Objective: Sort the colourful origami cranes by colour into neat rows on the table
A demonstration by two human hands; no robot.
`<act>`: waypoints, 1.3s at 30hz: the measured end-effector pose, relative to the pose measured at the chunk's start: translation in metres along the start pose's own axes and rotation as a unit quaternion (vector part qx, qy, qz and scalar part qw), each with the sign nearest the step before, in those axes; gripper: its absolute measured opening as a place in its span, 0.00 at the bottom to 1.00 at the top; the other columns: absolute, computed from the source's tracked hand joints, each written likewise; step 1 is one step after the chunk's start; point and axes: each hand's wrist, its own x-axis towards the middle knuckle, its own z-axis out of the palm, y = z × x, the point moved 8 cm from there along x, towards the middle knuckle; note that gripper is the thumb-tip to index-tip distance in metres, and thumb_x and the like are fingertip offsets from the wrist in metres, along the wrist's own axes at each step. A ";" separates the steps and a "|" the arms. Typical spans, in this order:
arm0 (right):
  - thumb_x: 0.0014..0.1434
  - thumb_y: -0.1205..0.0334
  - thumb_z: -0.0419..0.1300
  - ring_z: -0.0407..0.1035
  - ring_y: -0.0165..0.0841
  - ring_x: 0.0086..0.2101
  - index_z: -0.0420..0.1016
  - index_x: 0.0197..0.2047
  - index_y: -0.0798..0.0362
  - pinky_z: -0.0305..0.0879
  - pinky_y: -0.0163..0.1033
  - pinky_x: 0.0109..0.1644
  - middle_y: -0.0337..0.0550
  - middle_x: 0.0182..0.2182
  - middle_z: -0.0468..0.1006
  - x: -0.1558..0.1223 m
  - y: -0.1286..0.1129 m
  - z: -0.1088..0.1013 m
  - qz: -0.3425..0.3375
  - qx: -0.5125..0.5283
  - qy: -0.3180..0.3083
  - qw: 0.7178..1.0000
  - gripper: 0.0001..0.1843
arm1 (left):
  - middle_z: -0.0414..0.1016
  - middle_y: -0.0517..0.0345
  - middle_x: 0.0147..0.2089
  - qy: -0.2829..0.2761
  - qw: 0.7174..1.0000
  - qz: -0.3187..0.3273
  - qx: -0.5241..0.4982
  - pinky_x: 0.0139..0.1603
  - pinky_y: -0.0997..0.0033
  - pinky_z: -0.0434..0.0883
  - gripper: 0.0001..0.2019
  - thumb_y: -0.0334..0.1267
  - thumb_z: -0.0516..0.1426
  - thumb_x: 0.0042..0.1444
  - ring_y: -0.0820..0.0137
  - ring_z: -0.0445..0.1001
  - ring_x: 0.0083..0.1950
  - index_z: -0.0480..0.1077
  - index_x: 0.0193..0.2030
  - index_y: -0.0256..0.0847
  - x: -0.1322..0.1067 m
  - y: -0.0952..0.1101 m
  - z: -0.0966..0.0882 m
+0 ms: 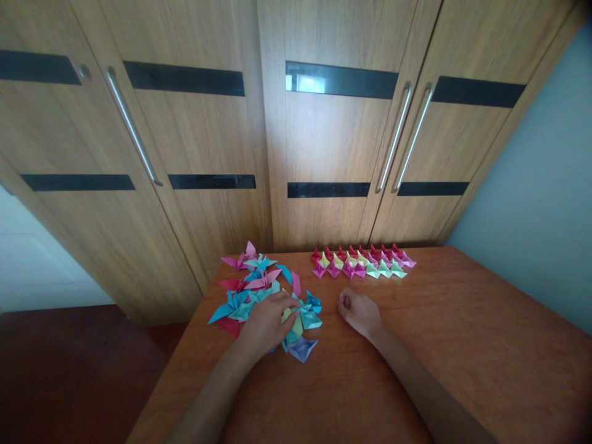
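My left hand [271,317] is on a loose pile of folded paper pieces at the table's left side. Its thumb and fingers curl around a yellow-green origami piece [285,315], partly hidden by the hand. Around it lie turquoise origami pieces [311,318], a lavender folded piece [303,349] and, farther back, a pink paper crane [263,279]. A blue crane [232,304] sits left of the hand. My right hand [361,313] rests on the table right of the pile, closed in a fist, with nothing visible in it.
Rows of small origami pieces stand at the table's back edge: red ones [350,252], yellow ones [338,261], magenta ones [349,269] and pale green ones [383,269]. Behind the brown table [444,345] rises a wooden wardrobe [324,142] with metal handles. A pale wall [536,203] is at the right.
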 end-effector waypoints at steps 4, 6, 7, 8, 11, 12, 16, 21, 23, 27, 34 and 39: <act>0.59 0.60 0.53 0.66 0.29 0.28 0.69 0.32 0.50 0.45 0.33 0.28 0.36 0.26 0.74 0.003 -0.007 0.002 -0.012 -0.017 -0.002 1.000 0.06 | 0.70 0.56 0.45 -0.070 0.996 0.031 0.054 0.47 0.67 0.67 0.08 0.40 0.57 0.56 0.64 0.69 0.48 0.72 0.43 0.45 -0.007 0.026 0.010; 0.59 0.61 0.53 0.66 0.28 0.28 0.69 0.32 0.50 0.45 0.33 0.28 0.36 0.26 0.74 0.002 -0.007 0.002 -0.020 -0.014 0.007 1.000 0.06 | 0.70 0.56 0.45 -0.104 0.991 0.039 0.070 0.46 0.66 0.67 0.09 0.43 0.58 0.55 0.63 0.69 0.48 0.72 0.43 0.46 -0.012 0.037 0.016; 0.59 0.61 0.53 0.66 0.28 0.28 0.68 0.32 0.50 0.45 0.33 0.28 0.35 0.26 0.74 0.001 -0.006 0.002 -0.025 -0.011 0.012 1.000 0.05 | 0.70 0.57 0.44 -0.119 0.989 0.040 0.076 0.45 0.65 0.67 0.10 0.44 0.59 0.54 0.62 0.69 0.48 0.72 0.43 0.47 -0.014 0.042 0.019; 0.59 0.61 0.53 0.66 0.28 0.28 0.68 0.32 0.50 0.45 0.32 0.28 0.35 0.26 0.74 0.000 -0.006 0.001 -0.029 -0.007 0.016 0.999 0.05 | 0.70 0.56 0.44 -0.132 0.987 0.039 0.083 0.45 0.64 0.67 0.11 0.45 0.60 0.53 0.61 0.69 0.48 0.72 0.43 0.47 -0.016 0.045 0.021; 0.59 0.61 0.53 0.66 0.28 0.28 0.67 0.32 0.50 0.45 0.32 0.28 0.35 0.25 0.74 -0.002 -0.005 0.002 -0.033 0.001 0.019 0.999 0.05 | 0.70 0.55 0.45 -0.162 0.981 0.028 0.099 0.46 0.61 0.68 0.19 0.46 0.64 0.47 0.58 0.69 0.49 0.71 0.47 0.49 -0.020 0.048 0.025; 0.59 0.61 0.53 0.66 0.28 0.28 0.67 0.32 0.50 0.46 0.32 0.28 0.35 0.25 0.74 -0.002 -0.004 0.002 -0.033 0.002 0.018 0.999 0.05 | 0.70 0.55 0.46 -0.171 0.980 0.024 0.103 0.47 0.60 0.68 0.23 0.46 0.65 0.45 0.57 0.69 0.49 0.70 0.49 0.50 -0.021 0.047 0.026; 0.59 0.61 0.53 0.66 0.28 0.28 0.67 0.32 0.50 0.46 0.32 0.29 0.35 0.26 0.74 -0.003 -0.004 0.002 -0.033 0.007 0.014 0.999 0.05 | 0.70 0.54 0.46 -0.196 0.973 0.012 0.119 0.47 0.58 0.68 0.28 0.41 0.65 0.45 0.56 0.69 0.49 0.66 0.55 0.53 -0.024 0.044 0.030; 0.58 0.62 0.54 0.65 0.27 0.27 0.66 0.31 0.50 0.47 0.32 0.28 0.34 0.24 0.72 -0.005 -0.004 0.001 -0.046 0.021 0.016 0.999 0.04 | 0.71 0.54 0.46 -0.207 0.970 0.013 0.124 0.48 0.59 0.68 0.24 0.34 0.61 0.50 0.58 0.70 0.49 0.66 0.55 0.52 -0.023 0.043 0.032; 0.58 0.62 0.54 0.65 0.27 0.27 0.66 0.31 0.50 0.47 0.32 0.28 0.34 0.24 0.72 -0.006 -0.004 0.000 -0.052 0.026 0.020 0.998 0.04 | 0.71 0.54 0.46 -0.206 0.971 0.014 0.120 0.48 0.59 0.68 0.24 0.34 0.61 0.50 0.58 0.70 0.49 0.66 0.54 0.52 -0.022 0.043 0.033; 0.57 0.62 0.54 0.64 0.27 0.26 0.66 0.30 0.50 0.48 0.31 0.28 0.33 0.24 0.72 -0.008 -0.003 -0.001 -0.050 0.049 0.014 0.997 0.04 | 0.72 0.55 0.46 -0.197 0.974 0.019 0.113 0.49 0.61 0.68 0.18 0.35 0.60 0.51 0.59 0.70 0.49 0.69 0.51 0.49 -0.021 0.043 0.033; 0.57 0.62 0.54 0.66 0.29 0.27 0.68 0.31 0.50 0.53 0.32 0.31 0.35 0.25 0.73 -0.008 -0.002 -0.002 -0.038 0.074 -0.003 0.997 0.04 | 0.73 0.54 0.43 -0.158 0.983 0.036 0.084 0.49 0.63 0.66 0.11 0.35 0.59 0.54 0.61 0.69 0.48 0.71 0.45 0.45 -0.018 0.047 0.040; 0.57 0.62 0.54 0.67 0.29 0.28 0.68 0.32 0.50 0.54 0.31 0.31 0.35 0.26 0.73 -0.008 0.000 0.000 -0.041 0.084 -0.010 0.996 0.04 | 0.74 0.54 0.45 -0.138 0.987 0.027 0.071 0.50 0.63 0.65 0.15 0.41 0.62 0.52 0.60 0.69 0.50 0.71 0.48 0.46 -0.016 0.040 0.035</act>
